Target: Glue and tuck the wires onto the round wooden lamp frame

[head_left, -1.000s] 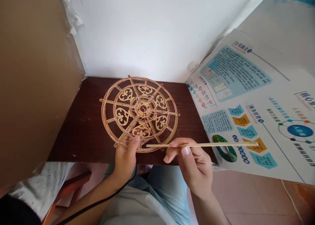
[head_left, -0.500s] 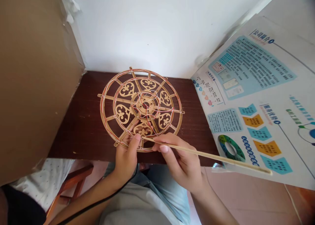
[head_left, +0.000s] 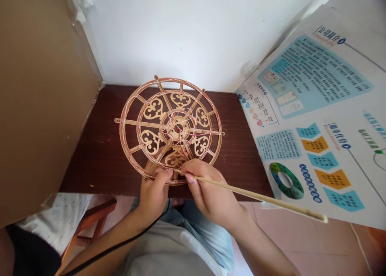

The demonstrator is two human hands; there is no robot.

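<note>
Head view shows a dark brown tabletop (head_left: 90, 147) and, over it, a wheel-shaped frame (head_left: 175, 136), its near rim propped up by fingers beneath; whether the far side rests on the surface, I cannot tell. The frame is probably light and fairly stiff, but its thin openwork could bend or snap under a squeeze, so the outer ring or a spoke seems the safest hold. It is gold-tan, with two main rings, straight spokes ending in small tabs, and heart-shaped scrolls around a pierced hub. The slender, pale stick (head_left: 250, 193) looks light, rigid and easiest to steer near its tip, just where the right hand (head_left: 214, 191) pinches it between thumb and forefinger. The left hand (head_left: 155, 195) clasps the frame's near edge, thumb above, fingers under, close to the stick's tip. Finest are the red and white wires (head_left: 180, 141), looping along rings and hub; they look soft, easily snagged, and poor to grip by.
</note>
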